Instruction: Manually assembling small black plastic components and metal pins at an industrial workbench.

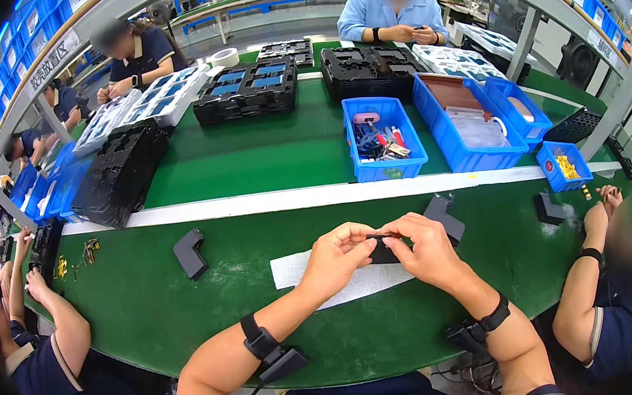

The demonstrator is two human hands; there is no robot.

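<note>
Head view: left hand (337, 256) and right hand (423, 249) both pinching small black part (387, 253) between fingertips, close together. Part is over pale sheet (290, 271) on green tabletop (132, 307). Black L-shaped piece (190, 255) to left; second L-shaped piece (451, 224) just beyond right hand, partly hidden.

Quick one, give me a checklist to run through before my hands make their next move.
1. Both hands on the black part: ok, left hand and right hand both have fingers on it.
2. Detail under the fingertips visible: cannot tell, the fingers cover it.
3. White sheet lying beneath the hands: ok, on the green table.
4. Left angled black piece clear of the hands: ok, apart from them.
5. Right angled black piece clear of the right hand: cannot tell, they overlap in this view.
6. Tool bin upright: ok.
</note>
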